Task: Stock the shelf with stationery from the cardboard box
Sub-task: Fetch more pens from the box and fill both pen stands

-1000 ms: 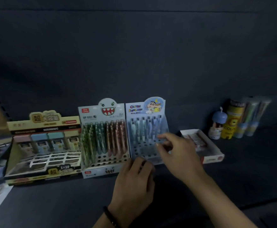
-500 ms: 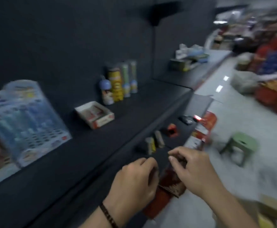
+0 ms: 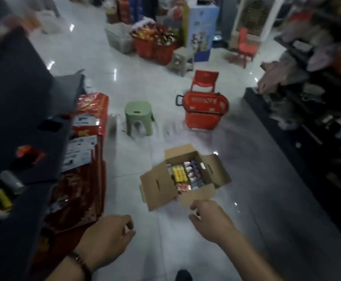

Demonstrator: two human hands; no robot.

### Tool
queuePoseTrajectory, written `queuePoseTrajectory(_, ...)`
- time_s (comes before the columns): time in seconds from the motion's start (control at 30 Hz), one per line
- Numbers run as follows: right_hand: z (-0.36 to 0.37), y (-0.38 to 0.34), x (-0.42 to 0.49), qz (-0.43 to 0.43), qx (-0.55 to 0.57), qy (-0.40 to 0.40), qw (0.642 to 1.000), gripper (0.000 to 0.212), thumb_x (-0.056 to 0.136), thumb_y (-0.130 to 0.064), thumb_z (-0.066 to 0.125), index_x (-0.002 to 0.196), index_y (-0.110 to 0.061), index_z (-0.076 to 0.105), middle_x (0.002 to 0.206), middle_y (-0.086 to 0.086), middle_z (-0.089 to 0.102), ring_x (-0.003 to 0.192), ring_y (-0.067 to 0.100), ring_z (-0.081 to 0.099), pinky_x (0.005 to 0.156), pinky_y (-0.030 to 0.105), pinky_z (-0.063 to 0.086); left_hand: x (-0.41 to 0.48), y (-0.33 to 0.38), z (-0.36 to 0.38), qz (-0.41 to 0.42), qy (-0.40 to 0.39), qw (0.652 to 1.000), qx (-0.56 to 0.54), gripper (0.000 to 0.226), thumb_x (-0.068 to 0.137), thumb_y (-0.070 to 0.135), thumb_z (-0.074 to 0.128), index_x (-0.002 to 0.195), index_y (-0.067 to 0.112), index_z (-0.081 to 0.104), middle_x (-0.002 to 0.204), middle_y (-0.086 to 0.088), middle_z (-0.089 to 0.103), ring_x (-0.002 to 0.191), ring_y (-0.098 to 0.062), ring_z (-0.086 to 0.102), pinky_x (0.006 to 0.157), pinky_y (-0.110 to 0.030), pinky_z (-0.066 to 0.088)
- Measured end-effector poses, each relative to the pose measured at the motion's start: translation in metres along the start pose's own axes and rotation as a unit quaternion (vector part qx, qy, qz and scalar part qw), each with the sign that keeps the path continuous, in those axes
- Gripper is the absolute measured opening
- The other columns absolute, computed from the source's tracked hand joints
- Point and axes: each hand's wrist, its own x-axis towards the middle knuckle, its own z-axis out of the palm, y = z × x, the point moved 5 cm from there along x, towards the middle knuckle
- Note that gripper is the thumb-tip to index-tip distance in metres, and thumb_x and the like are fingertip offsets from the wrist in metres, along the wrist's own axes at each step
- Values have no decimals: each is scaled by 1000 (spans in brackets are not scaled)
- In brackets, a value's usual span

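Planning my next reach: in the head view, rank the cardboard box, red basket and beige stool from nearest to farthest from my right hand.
1. Cardboard box: on the floor just ahead of the right hand, slightly left.
2. Red basket: farther ahead, mid-floor.
3. Beige stool: far back, beyond the basket.

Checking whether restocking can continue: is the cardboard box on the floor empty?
No, the open cardboard box holds yellow packs and other small items between its spread flaps.

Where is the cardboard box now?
Head view, centre: the box sits open on the floor, between the green stool and the right hand.
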Motion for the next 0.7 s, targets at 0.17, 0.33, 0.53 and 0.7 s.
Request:
queuePoseTrajectory(0.17, -19, 94, 73, 83, 15, -25, 996, 38, 100, -46, 61, 133, -26, 65, 124, 0, 67, 109, 21, 66, 91, 33, 54, 129, 83, 30, 61, -71, 995, 32, 26, 99, 58, 47, 111, 39, 60, 104, 12, 66, 97, -10, 63, 75, -32, 52)
queuePoseTrajectory(0.33, -24, 158, 178, 131, 6, -57, 990, 35, 102, -43, 60, 133, -25, 63, 127, 1, 63, 109, 21, 64, 91, 36, 56, 275, 137, 70, 107, -131, 985, 15, 24, 104, 51, 49, 112, 33, 64, 109, 9, 69, 96, -15, 66, 78, -33, 55)
queuePoseTrajectory(0.53, -5, 231, 320, 138, 3, -116, 984, 39, 102, -49, 58, 136, -29, 60, 127, -1, 62, 109, 20, 63, 92, 37, 56, 451, 160, 146, 102, -210, 972, -36, 22, 107, 41, 47, 110, 27, 64, 104, 5, 68, 90, -14, 62, 75, -31, 53)
queuePoseTrajectory(0.7, 44, 304, 455, 120, -8, -128, 984, 38, 102, -42, 61, 136, -25, 61, 132, 2, 62, 117, 23, 63, 97, 38, 55, 585, 156, 237, 61, -257, 962, -73, 13, 102, 36, 51, 100, 29, 62, 96, 7, 66, 87, -14, 63, 78, -34, 58)
